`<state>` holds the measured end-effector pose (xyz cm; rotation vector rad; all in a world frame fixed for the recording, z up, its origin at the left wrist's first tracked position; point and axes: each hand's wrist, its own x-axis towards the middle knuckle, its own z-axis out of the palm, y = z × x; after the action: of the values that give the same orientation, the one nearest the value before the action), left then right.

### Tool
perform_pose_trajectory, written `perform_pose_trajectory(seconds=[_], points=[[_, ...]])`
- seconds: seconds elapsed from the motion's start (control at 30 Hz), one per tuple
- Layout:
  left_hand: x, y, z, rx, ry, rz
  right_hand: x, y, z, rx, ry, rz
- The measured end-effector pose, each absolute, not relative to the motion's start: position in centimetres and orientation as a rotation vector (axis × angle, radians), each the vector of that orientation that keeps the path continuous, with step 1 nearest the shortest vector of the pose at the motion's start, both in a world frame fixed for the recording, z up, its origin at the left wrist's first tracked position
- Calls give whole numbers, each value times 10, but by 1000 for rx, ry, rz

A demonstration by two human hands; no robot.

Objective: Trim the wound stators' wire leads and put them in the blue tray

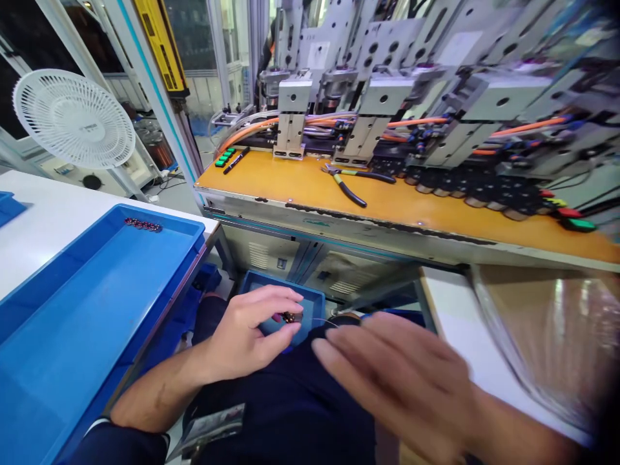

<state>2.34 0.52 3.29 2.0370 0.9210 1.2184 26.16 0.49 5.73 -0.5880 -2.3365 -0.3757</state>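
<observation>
My left hand (247, 332) pinches a small copper-wound coil part (290, 317) between thumb and fingers, above my lap. The fingers partly cover the part, so its full shape is hidden. A thin wire (320, 319) runs from it toward my right hand (407, 374), which is blurred by motion. The right fingertips are closed together at the wire's end. Below the coil part is a small blue tray (310, 298), partly hidden by my hands.
On my left, a large blue tray (92, 303) holds a short row of similar coil parts (143, 225). Ahead, pliers (356, 181) and a black pen (236, 161) lie on the orange bench (271, 177), beneath machine fixtures (293, 116). A plastic-wrapped box (547, 336) stands right; a white fan (75, 119) stands left.
</observation>
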Motion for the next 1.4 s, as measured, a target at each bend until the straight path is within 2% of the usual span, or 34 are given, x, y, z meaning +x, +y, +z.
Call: perform_pose_trajectory(seconds=[0.1, 0.17, 0.23, 0.37, 0.4, 0.43, 0.5, 0.57, 0.67, 0.8, 1.07, 1.2, 1.33, 1.4], points=[[25, 3, 35, 2061, 881, 1214, 247, 19, 60, -339, -2458, -669], [24, 2, 33, 2020, 867, 1217, 239, 25, 57, -448, -2500, -530], [21, 1, 31, 1967, 844, 1222, 232, 23, 53, -657, -2496, -66], [17, 1, 28, 1962, 792, 1256, 227, 18, 56, -925, -2212, 1204], [17, 1, 28, 1972, 790, 1270, 229, 23, 59, -921, -2154, 1396], [17, 1, 28, 1975, 794, 1286, 232, 33, 64, -913, -2140, 1434], [17, 2, 27, 1951, 811, 1331, 243, 67, 77, -972, -2216, 1028], [17, 3, 27, 1910, 826, 1373, 257, 114, 91, -1093, -2143, 160], [14, 4, 27, 1875, 844, 1419, 275, 180, 103, -1173, -2109, -76], [5, 5, 28, 1859, 910, 1471, 281, 222, 95, -1187, -2178, -117], [-11, 8, 26, 1784, 1021, 1552, 290, 220, 75, -1112, -2215, -69], [-9, 11, 25, 1768, 1059, 1550, 304, 187, 64, -1089, -2217, -4], [-6, 11, 25, 1763, 1090, 1540, 297, 115, 35, -1070, -2220, 53], [-5, 12, 25, 1755, 1096, 1531, 285, 70, 17, -1032, -2203, 257]])
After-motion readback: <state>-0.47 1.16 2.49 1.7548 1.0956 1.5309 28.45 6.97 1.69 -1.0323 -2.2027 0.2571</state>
